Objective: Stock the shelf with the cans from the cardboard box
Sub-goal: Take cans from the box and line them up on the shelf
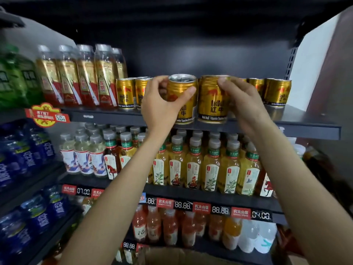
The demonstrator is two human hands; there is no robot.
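Both forearms raised, bare, converging upward toward the front edge of the top shelf. Left hand (162,104) curled, thumb forward, fingers wrapped behind, grip closed. Right hand (242,100) likewise closed, fingertips (222,82) hooked over, seemingly pinching; palm hidden.

Cardboard box (181,255) cut off by bottom edge. Green bottles (15,79) far left blurred. Left hand (162,104) hides cans behind it.

Dim overhead — edges warped, left side blurred.
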